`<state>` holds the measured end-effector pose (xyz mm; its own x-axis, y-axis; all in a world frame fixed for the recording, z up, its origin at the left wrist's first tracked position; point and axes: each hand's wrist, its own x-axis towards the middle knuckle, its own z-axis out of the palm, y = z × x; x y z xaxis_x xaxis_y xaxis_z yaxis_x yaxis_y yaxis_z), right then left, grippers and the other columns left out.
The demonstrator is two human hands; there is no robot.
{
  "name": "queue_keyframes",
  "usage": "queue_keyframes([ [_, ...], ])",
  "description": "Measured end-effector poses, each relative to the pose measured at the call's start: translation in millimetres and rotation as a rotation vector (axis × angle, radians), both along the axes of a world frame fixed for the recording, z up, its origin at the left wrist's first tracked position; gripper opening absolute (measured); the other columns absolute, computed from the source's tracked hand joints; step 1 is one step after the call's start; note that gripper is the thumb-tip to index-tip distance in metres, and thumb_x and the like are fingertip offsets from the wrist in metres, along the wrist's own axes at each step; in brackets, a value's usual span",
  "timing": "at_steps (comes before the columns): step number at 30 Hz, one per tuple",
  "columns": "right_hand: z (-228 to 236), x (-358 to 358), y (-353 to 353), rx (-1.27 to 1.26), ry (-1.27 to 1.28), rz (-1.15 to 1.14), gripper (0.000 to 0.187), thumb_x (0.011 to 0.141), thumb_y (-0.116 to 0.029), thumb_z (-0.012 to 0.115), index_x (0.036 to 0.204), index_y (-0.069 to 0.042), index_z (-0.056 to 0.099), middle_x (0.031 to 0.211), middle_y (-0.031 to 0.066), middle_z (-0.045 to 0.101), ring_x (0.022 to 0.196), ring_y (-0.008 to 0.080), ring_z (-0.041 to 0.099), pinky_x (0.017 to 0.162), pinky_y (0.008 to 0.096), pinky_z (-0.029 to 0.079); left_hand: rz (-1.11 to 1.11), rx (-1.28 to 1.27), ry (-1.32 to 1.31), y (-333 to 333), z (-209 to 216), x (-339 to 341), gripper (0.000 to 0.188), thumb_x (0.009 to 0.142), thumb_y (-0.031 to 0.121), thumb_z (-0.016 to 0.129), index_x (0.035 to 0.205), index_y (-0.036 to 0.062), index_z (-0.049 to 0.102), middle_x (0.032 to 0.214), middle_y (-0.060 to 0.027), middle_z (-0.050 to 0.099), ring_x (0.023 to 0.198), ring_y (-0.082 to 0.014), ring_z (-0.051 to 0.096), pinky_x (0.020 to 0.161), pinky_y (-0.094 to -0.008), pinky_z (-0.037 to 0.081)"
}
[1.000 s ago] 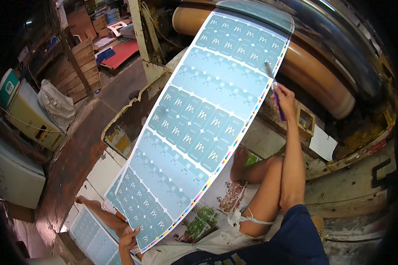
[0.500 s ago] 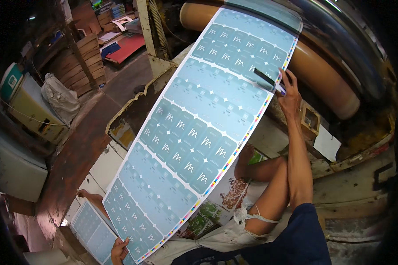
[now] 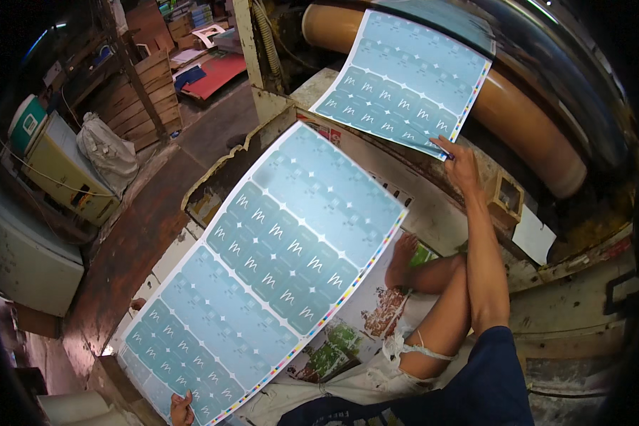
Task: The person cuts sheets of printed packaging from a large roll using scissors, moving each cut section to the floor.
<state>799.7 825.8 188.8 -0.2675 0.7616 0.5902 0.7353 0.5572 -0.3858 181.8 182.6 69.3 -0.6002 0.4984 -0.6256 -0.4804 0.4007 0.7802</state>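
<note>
My left hand (image 3: 181, 410) is closed on the lower corner of a loose printed sheet (image 3: 263, 255), blue-green with rows of repeated white-lettered panels and a colour-strip edge. That sheet slopes across my lap. A second length of the same print, the hanging web (image 3: 412, 78), comes down from the rollers, its cut end apart from the loose sheet. My right hand (image 3: 463, 169) is at the lower right corner of this web, fingers closed. A bit of a blue knife handle (image 3: 448, 155) shows at the fingertips; its blade is mostly hidden by the web.
Large brown rollers (image 3: 525, 131) and a dark shiny cylinder fill the upper right. A worn machine ledge (image 3: 241, 153) runs below them, with a small wooden box (image 3: 503, 195) on it. To the left stand a cabinet (image 3: 64, 174) and a grey sack (image 3: 106, 153). My bare foot (image 3: 402, 259) rests beneath.
The long sheet has been parted in two. The loose piece has dropped down and left with my left hand, opening a gap. The knife blade, plain before, is now mostly out of sight.
</note>
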Motion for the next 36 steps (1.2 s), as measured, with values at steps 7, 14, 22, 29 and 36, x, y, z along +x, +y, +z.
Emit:
queue_keyframes([
  [7, 76.0, -72.8, -47.8, -0.273, -0.106, -0.084, 0.046, 0.069, 0.000, 0.053, 0.110, -0.013, 0.071, 0.098, 0.0238, 0.066, 0.083, 0.0363, 0.068, 0.079, 0.0379, 0.052, -0.033, -0.159, 0.088, -3.3, -14.5, -59.5, 0.030, 0.085, 0.001, 0.069, 0.110, 0.0031, 0.053, 0.104, -0.0081, 0.065, 0.082, -0.0134, 0.064, 0.056, -0.0222, 0.048],
  [14, 102.6, -133.6, -83.2, -0.369, 0.036, 0.062, 0.042, 0.070, 0.000, 0.051, 0.106, -0.006, 0.071, 0.065, 0.0213, 0.063, 0.048, 0.0205, 0.062, 0.054, 0.0340, 0.052, -0.026, 0.191, 0.064, 59.0, -54.2, -59.2, 0.031, 0.087, -0.003, 0.064, 0.117, -0.0014, 0.057, 0.107, -0.0104, 0.065, 0.088, -0.0193, 0.064, 0.076, -0.0298, 0.053],
  [22, 103.9, -139.8, -98.8, -0.500, 0.108, 0.164, 0.028, 0.075, 0.001, 0.054, 0.096, 0.002, 0.072, 0.059, 0.0170, 0.064, 0.045, 0.0198, 0.061, 0.046, 0.0321, 0.050, -0.015, 0.151, 0.048, 109.5, -119.6, -52.8, 0.034, 0.088, -0.003, 0.062, 0.122, -0.0012, 0.058, 0.113, -0.0091, 0.064, 0.094, -0.0190, 0.061, 0.082, -0.0298, 0.049],
  [29, 113.0, -158.6, -88.7, -0.556, 0.008, 0.228, 0.032, 0.086, -0.022, 0.070, 0.076, 0.008, 0.067, 0.050, 0.0140, 0.058, 0.041, 0.0192, 0.060, 0.042, 0.0322, 0.046, -0.280, -0.303, 0.945, 139.1, -163.8, -42.0, 0.129, 0.063, 0.040, 0.088, 0.149, -0.0004, 0.001, 0.148, -0.0314, 0.020, 0.135, -0.0404, 0.030, 0.111, -0.0470, 0.026],
  [36, 98.8, -156.5, -93.7, -0.621, -0.089, 0.224, 0.034, 0.086, -0.028, 0.071, 0.085, 0.007, 0.069, 0.051, 0.0087, 0.056, 0.039, 0.0163, 0.057, 0.038, 0.0298, 0.045, -0.594, -0.730, 0.971, 188.7, -119.2, 80.3, 0.172, 0.034, 0.058, 0.093, 0.143, 0.0027, -0.028, 0.140, -0.0357, -0.037, 0.136, -0.0517, -0.026, 0.112, -0.0619, 0.002],
])
